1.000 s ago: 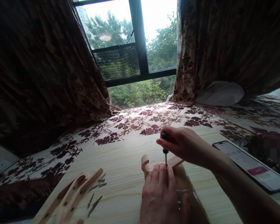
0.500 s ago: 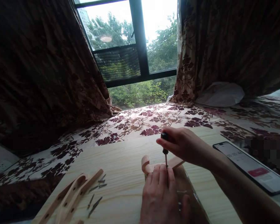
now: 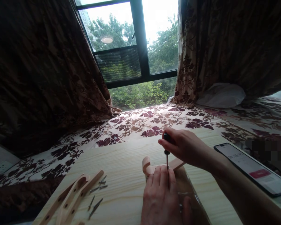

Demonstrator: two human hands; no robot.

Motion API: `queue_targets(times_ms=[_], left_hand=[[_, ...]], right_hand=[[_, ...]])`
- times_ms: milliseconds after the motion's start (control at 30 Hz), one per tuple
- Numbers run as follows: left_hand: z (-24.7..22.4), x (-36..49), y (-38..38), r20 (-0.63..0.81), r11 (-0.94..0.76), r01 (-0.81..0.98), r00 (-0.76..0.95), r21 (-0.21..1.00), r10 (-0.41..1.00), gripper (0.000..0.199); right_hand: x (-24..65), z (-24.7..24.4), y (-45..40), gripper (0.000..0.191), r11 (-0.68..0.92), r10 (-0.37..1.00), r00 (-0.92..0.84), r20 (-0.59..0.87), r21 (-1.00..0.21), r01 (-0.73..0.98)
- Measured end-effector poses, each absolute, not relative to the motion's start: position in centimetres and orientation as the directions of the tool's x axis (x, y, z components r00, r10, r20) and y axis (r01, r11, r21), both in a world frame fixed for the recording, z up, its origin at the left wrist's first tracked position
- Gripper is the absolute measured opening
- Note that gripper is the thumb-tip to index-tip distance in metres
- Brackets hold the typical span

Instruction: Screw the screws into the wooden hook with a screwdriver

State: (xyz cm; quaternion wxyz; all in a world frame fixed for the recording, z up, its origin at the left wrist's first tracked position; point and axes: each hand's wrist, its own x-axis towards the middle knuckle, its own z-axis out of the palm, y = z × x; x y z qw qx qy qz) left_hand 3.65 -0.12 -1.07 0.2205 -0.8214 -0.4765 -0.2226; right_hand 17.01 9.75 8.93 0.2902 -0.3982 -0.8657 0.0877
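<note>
My right hand (image 3: 182, 143) is closed around the black handle of a screwdriver (image 3: 167, 147), which stands nearly upright. The shaft's tip meets the wooden hook (image 3: 151, 169) between two fingers of my left hand (image 3: 160, 193); the screw head there is too small to make out. With its fingertips, my left hand presses the hook down. The hook's curled end sticks out to the left, and its straight part runs off beneath my right hand. Under the hook and my left hand lies a brown wooden piece (image 3: 193, 200) with a shiny edge.
Several wooden hooks (image 3: 71, 195) with drilled holes lie at the left of the pale board (image 3: 117, 172), beside several loose screws (image 3: 96, 207). A phone (image 3: 253, 172) showing a timer lies at the right. Behind are a floral cloth (image 3: 140, 122), curtains and a window.
My right hand and the screwdriver handle have shifted very slightly right and down. My left hand and the wooden hook stay nearly in place.
</note>
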Motion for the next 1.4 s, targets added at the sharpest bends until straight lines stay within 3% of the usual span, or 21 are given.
queue_targets(times_ms=[267, 567, 800, 1067, 1267, 1400], left_hand=[[-0.79, 3.69, -0.16, 0.597, -0.445, 0.881, 0.448, -0.164, 0.666, 0.052], [-0.55, 3.99, -0.19, 0.647, -0.423, 0.888, 0.431, -0.179, 0.629, 0.046], [-0.46, 3.88, -0.25, 0.612, -0.429, 0.886, 0.439, -0.174, 0.658, 0.05], [-0.51, 3.84, -0.2, 0.624, -0.428, 0.884, 0.444, -0.187, 0.643, 0.049], [-0.67, 3.68, -0.23, 0.596, -0.436, 0.883, 0.446, -0.174, 0.668, 0.052], [-0.64, 3.69, -0.27, 0.574, -0.447, 0.88, 0.452, -0.161, 0.683, 0.054]], right_hand=[[17.49, 9.68, 8.99, 0.013, 0.721, 0.69, -0.595, 0.413, -0.469, 0.51], [17.16, 9.29, 9.62, 0.021, 0.667, 0.74, -0.502, 0.448, -0.389, 0.636], [17.15, 9.71, 8.93, 0.012, 0.734, 0.678, -0.593, 0.434, -0.426, 0.529], [17.01, 9.16, 9.54, 0.022, 0.663, 0.743, -0.497, 0.448, -0.387, 0.641], [17.13, 9.6, 8.86, 0.014, 0.733, 0.679, -0.597, 0.427, -0.436, 0.522], [16.94, 9.47, 9.05, 0.018, 0.723, 0.69, -0.578, 0.435, -0.405, 0.559]])
